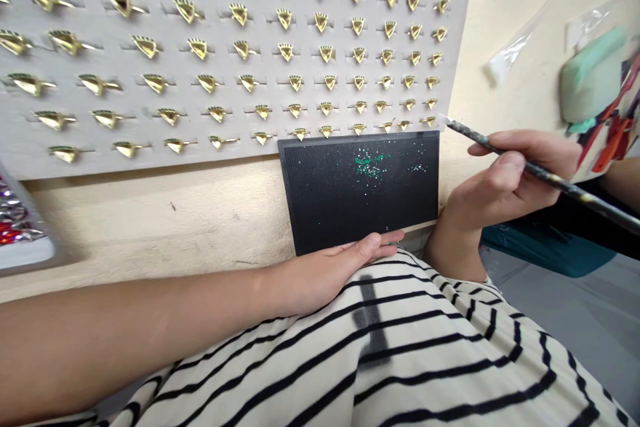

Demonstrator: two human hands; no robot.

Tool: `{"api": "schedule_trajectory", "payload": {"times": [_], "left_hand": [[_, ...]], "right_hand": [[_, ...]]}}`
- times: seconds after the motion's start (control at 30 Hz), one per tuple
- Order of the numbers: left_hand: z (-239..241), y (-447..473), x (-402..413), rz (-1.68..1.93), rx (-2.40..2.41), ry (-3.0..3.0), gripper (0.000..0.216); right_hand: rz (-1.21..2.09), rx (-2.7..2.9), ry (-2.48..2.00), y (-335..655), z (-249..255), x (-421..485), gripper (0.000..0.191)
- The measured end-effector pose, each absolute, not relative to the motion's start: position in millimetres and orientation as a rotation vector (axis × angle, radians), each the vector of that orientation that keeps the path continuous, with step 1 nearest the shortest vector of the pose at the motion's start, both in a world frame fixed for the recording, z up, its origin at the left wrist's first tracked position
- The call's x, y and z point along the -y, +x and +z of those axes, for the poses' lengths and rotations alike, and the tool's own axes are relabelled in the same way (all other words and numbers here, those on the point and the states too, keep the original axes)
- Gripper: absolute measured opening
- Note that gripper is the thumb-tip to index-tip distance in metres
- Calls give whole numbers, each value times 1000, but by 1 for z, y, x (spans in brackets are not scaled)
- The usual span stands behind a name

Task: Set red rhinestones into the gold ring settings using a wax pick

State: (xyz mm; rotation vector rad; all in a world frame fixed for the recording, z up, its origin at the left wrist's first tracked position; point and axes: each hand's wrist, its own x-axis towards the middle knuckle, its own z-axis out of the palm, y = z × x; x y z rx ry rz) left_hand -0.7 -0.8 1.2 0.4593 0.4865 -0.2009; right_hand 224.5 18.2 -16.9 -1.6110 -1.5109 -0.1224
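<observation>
My right hand [520, 173] is closed around a thin dark speckled stick [555, 181] with a pale tip. That tip is at the lower right corner of a pale grey board [210, 147], close to a gold ring [429, 121]. My left hand [340, 267] lies along the near edge of a black ribbed tray [325, 207], its fingers stretched out and touching that edge. Tiny green and clear stones [370, 165] are scattered on the tray. Gold rings with triangular heads stand in rows in the board's slits; dark green stones seem to line some top edges.
At the left edge, a clear container [30, 247] holds red and silver shiny pieces. Right of the board are a small plastic bag [515, 50], a pale green pouch [593, 77] and red-handled tools [617, 133]. A teal object [545, 247] sits below the table's right side.
</observation>
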Motion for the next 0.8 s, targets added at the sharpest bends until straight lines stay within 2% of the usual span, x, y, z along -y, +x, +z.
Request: {"api": "schedule_trajectory", "payload": {"times": [0.43, 0.8], "left_hand": [[2, 0, 2, -204, -515, 446, 53], [3, -1, -1, -217, -488, 495, 54]], "right_hand": [[-80, 1524, -1488, 222, -13, -20, 8], [-85, 1532, -1526, 224, -16, -18, 11]]}}
